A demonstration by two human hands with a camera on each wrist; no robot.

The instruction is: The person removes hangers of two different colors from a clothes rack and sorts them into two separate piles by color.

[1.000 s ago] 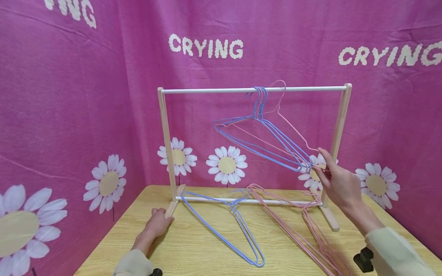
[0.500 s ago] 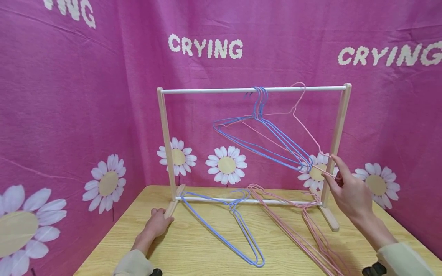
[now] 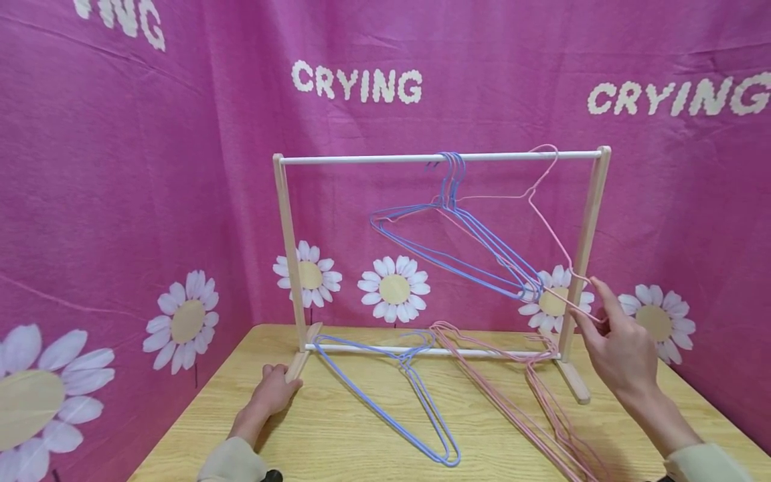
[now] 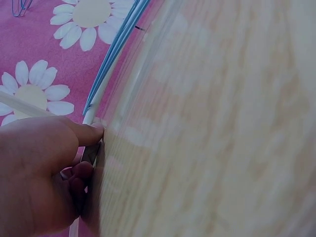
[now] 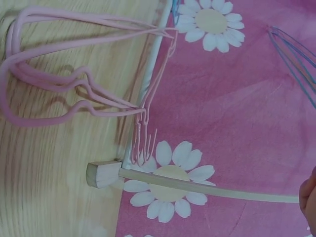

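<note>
In the head view, my left hand (image 3: 274, 391) holds the left foot (image 3: 298, 365) of a small clothes rack. The left wrist view shows the thumb (image 4: 91, 133) on top of the foot and the fingers curled beside it. My right hand (image 3: 626, 348) pinches the lower right corner of a pink wire hanger (image 3: 551, 231). That hanger's hook is over the top bar (image 3: 349, 160), near the right post. Left of it, several blue hangers (image 3: 453, 194) hang close together, with pink wire visible among their hooks. The right wrist view catches only the right hand's edge.
Blue hangers (image 3: 405, 359) lie on the wooden table (image 3: 229, 368), propped across the rack's white lower bar (image 3: 361, 347). Several pink hangers (image 5: 44, 120) lie to their right, also over that bar. A magenta cloth (image 3: 512, 53) with daisies stands behind and to the sides.
The pink hanger has slid right along the top bar, away from the blue ones, with my right hand moving right and slightly down. My left hand stays on the rack's foot.
</note>
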